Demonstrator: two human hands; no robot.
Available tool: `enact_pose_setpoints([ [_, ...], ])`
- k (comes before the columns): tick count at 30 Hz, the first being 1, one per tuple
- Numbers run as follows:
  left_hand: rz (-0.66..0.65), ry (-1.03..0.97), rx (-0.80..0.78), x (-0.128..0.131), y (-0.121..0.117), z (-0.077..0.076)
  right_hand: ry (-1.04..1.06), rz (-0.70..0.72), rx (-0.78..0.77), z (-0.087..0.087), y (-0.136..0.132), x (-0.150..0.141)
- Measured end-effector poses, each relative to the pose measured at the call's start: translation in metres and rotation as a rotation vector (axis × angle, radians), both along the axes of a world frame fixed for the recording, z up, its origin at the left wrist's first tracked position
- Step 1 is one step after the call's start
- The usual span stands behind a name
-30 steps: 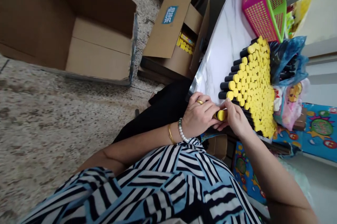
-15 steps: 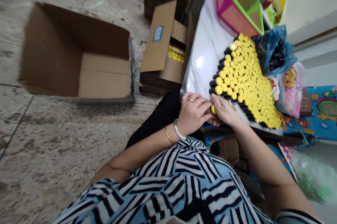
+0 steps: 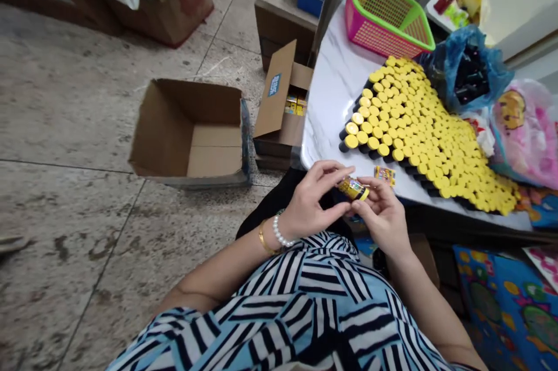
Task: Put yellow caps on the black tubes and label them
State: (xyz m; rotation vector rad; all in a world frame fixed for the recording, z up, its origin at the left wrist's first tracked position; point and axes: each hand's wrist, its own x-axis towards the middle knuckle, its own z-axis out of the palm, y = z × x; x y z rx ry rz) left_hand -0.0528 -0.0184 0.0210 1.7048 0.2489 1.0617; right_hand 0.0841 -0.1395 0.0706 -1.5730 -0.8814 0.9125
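Note:
My left hand (image 3: 311, 199) and my right hand (image 3: 381, 214) hold a short tube with a printed yellow and dark label (image 3: 353, 188) between their fingertips, above the table's near edge. Its yellow cap points toward my right hand. A small printed yellow label (image 3: 384, 175) lies on the marble tabletop just beyond my right hand. Several dozen black tubes with yellow caps (image 3: 418, 127) stand packed together, caps up, to the right of my hands and not touching them. A pearl bracelet and gold bangle circle my left wrist.
A pink and green plastic basket (image 3: 383, 13) sits on the far end of the marble table (image 3: 331, 92). A blue bag of black tubes (image 3: 466, 68) and a pink bag (image 3: 525, 132) lie at the right. Cardboard boxes (image 3: 187, 132) stand on the tiled floor at left.
My view has swung, showing more floor and table. My hands have drawn back from the tube rows, and the held tube now shows a printed label. A small label now lies on the table.

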Motion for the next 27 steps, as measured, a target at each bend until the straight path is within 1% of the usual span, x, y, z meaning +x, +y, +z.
enact_pose_setpoints([
  [2, -0.175, 0.01, -0.201, -0.003, -0.002, 0.004, 0.041, 0.043, 0.046, -0.001, -0.01, 0.005],
  [4, -0.305, 0.012, -0.381, -0.005, -0.007, 0.005, -0.013, 0.093, 0.102, -0.003, -0.021, 0.01],
  [6, -0.321, 0.027, -0.485, -0.006, -0.014, 0.006, -0.136, 0.111, 0.165, -0.005, -0.032, 0.012],
  [10, -0.311, 0.061, -0.551, -0.007, -0.035, 0.013, -0.339, 0.056, 0.293, -0.008, -0.051, 0.008],
  [12, -0.289, 0.06, -0.484, -0.008, -0.045, 0.021, -0.402, 0.017, 0.328, -0.007, -0.059, 0.006],
  [14, -0.248, 0.045, -0.351, -0.008, -0.054, 0.032, -0.422, -0.013, 0.36, -0.003, -0.066, 0.007],
  [15, -0.229, 0.03, -0.309, -0.007, -0.057, 0.038, -0.411, -0.025, 0.376, 0.0, -0.069, 0.008],
  [16, -0.214, 0.017, -0.297, -0.006, -0.06, 0.043, -0.395, -0.04, 0.393, 0.004, -0.071, 0.01],
  [18, -0.185, 0.012, -0.335, -0.003, -0.065, 0.052, -0.374, -0.072, 0.435, 0.01, -0.075, 0.014],
  [20, -0.124, 0.041, -0.328, 0.001, -0.069, 0.059, -0.388, -0.112, 0.483, 0.016, -0.078, 0.016],
  [24, 0.088, 0.063, -0.068, 0.008, -0.075, 0.07, -0.425, -0.177, 0.554, 0.02, -0.08, 0.013],
  [25, 0.12, 0.064, -0.013, 0.009, -0.076, 0.073, -0.423, -0.188, 0.568, 0.019, -0.08, 0.013],
  [27, 0.124, 0.078, 0.034, 0.009, -0.078, 0.08, -0.39, -0.19, 0.588, 0.018, -0.081, 0.013],
])
